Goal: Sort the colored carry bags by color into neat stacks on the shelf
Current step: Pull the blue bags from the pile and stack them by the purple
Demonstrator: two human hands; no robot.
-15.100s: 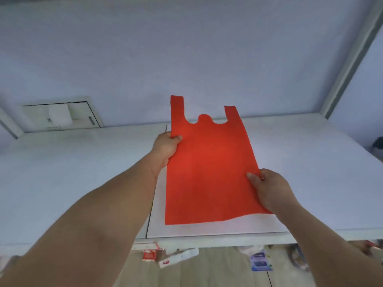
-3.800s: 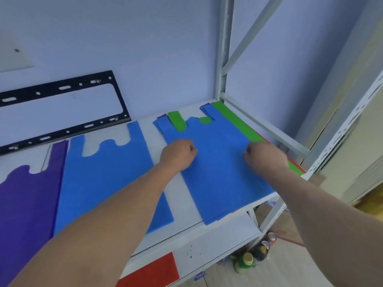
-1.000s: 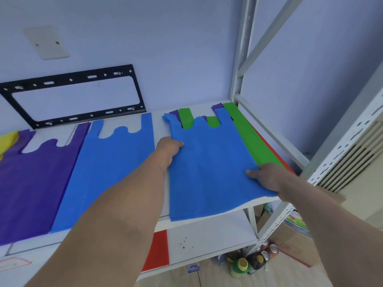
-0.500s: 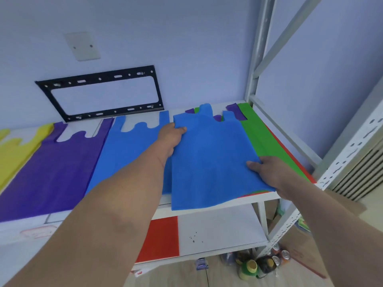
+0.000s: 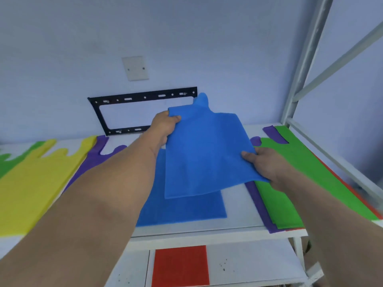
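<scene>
Two blue bags in view. One blue carry bag (image 5: 204, 154) is lifted off the shelf (image 5: 234, 210), held flat and tilted: left hand (image 5: 163, 127) pinches its upper left corner, thumb on top; right hand (image 5: 264, 164) grips its right edge, fingers curled under. It hangs above the second blue bag (image 5: 182, 210), which lies flat on the shelf. Matte, slightly fuzzy fabric, vest shape with cut-out handles.

Left of that: one purple bag (image 5: 97, 156), one yellow bag (image 5: 35, 183), a green edge (image 5: 6, 164) under it. Right pile: green bag (image 5: 300, 175) on top of a purple layer (image 5: 257, 199) and a red sliver (image 5: 352, 189); layer count there unclear. One red bag (image 5: 180, 266) on the lower shelf. Black metal bracket (image 5: 143, 96) on the wall.
</scene>
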